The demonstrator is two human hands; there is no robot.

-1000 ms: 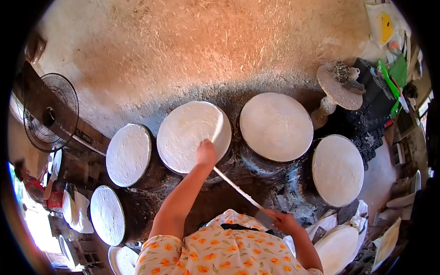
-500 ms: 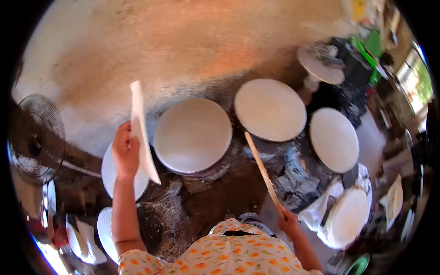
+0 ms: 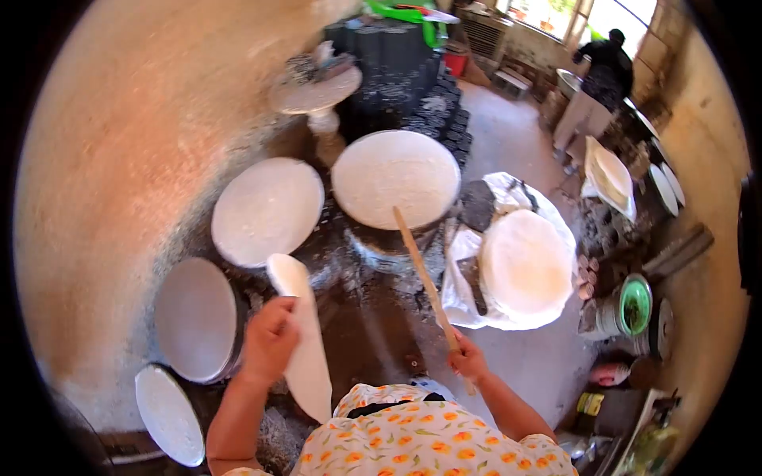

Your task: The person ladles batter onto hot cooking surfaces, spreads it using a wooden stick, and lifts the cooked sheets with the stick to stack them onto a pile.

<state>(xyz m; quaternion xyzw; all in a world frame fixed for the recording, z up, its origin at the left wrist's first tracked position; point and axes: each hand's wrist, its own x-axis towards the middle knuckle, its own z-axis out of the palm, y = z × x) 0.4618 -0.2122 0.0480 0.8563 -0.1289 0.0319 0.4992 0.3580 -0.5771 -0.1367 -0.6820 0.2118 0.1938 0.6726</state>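
My left hand (image 3: 271, 337) is closed on the edge of a white folded flatbread (image 3: 308, 361), which hangs as a long half-round beside the griddles. In my right hand (image 3: 468, 357) is a flat wooden stick (image 3: 421, 266), gripped near its lower end. The stick's tip appears over the near edge of a round griddle (image 3: 397, 176) covered in white. Left of that sits another white-covered griddle (image 3: 268, 210). Farther left are a smooth greyish round griddle (image 3: 194, 321) and a white round (image 3: 168, 414). To the right, a round pile of flatbread (image 3: 528, 262) rests on white sheeting (image 3: 458, 297).
A pedestal stand (image 3: 321, 91) stands against the wall, near a dark ridged stack (image 3: 385, 63). Farther back, a person (image 3: 599, 87) faces the window. A green-rimmed bucket (image 3: 635, 305) and other containers line the right side. Grey floor (image 3: 520, 373) runs along the right.
My view has swung right, bringing the flatbread pile and the person into fuller view. My left hand has carried the folded flatbread along to the right; my right hand still holds the stick.
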